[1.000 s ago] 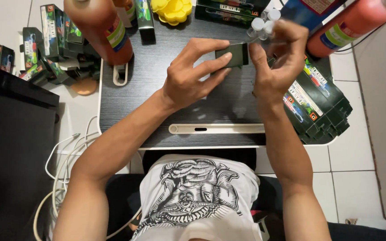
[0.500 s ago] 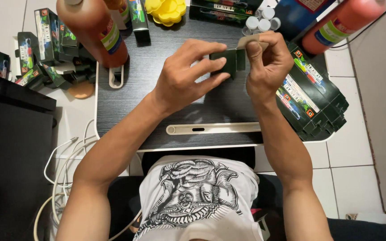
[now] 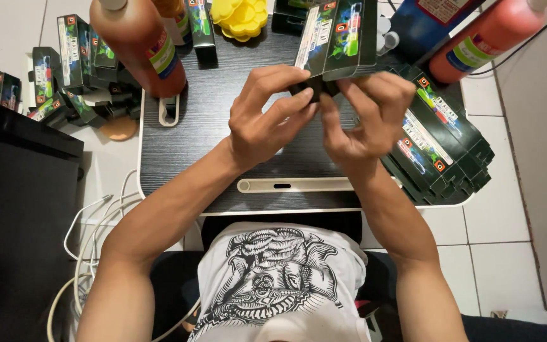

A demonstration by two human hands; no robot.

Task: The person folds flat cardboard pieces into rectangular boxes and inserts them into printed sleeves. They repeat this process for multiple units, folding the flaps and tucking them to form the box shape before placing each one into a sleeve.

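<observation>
Head view, near to far. White printed T-shirt (image 3: 280, 285) at 6 o'clock, then the black desk (image 3: 204, 139) with a pale slot handle (image 3: 299, 185) at its near edge. Above the desk's middle, left hand (image 3: 264, 120) and right hand (image 3: 365, 117) meet, fingers pinched narrow on the lower end of a dark green carton (image 3: 340, 38), held upright. Judged step: closing or forming the carton's bottom flap; next calls for a firm tuck. Flat cartons stacked (image 3: 441, 149) at 3 o'clock; brown-red bottle (image 3: 140, 44) at 10 o'clock.
</observation>
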